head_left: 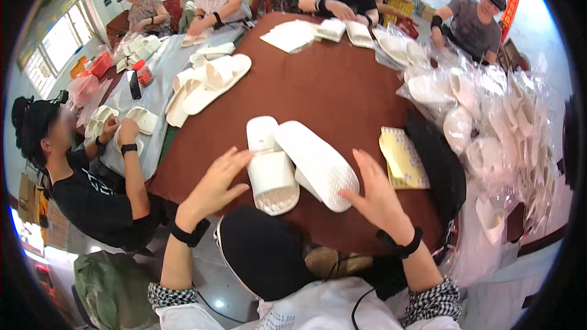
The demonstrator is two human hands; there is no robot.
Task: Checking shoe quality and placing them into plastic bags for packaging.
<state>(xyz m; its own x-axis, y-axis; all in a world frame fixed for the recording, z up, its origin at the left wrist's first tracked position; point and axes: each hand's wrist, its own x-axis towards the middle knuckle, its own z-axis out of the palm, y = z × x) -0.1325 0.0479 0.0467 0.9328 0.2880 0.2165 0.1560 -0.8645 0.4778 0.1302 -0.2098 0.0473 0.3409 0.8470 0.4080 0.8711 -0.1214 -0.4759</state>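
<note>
Flanking the white strap-up slipper (pixel 273 174) and sole-up slipper (pixel 315 159) on the brown worktop (pixel 312 91), left hand (pixel 213 183) and right hand (pixel 378 197) each show a spread, empty grip, the sole-up slipper's long axis slanting toward the nearer right hand.

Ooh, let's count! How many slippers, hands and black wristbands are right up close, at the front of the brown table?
White slippers: 2 (one strap up, one sole up)
Hands: 2 (left hand, right hand)
Black wristbands: 2 (left wristband, right wristband)
Total: 6
</note>
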